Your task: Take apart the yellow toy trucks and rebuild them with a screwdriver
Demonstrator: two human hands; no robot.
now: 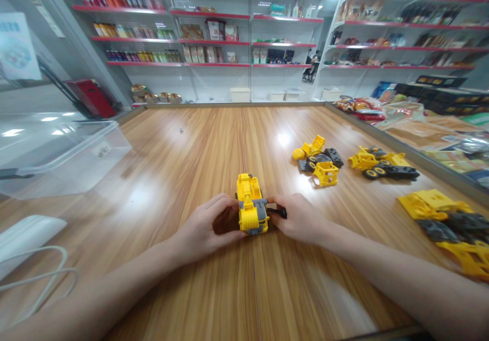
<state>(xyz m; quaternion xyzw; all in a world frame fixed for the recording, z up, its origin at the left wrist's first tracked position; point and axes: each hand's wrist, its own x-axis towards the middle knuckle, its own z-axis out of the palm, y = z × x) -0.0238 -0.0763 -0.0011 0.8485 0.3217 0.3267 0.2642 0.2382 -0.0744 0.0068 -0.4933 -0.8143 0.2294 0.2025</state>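
A yellow and grey toy construction truck (250,208) stands on the wooden table in front of me, its yellow arm folded along the top. My left hand (208,224) grips its left side, thumb near the front end and fingers farther back. On the other side, my right hand (296,217) is closed around a small black screwdriver (280,212), whose thin end points at the truck's right side. The fingertips of that hand also reach the grey part of the toy. Whether the tip is in a screw is hidden.
Taken-apart yellow and black toy trucks lie to the right: one group (319,162), another (384,165) and a nearer one (446,224). At left are a clear plastic bin (72,152) and a white device (30,239) with a cable. A tiny object (181,130) lies farther back.
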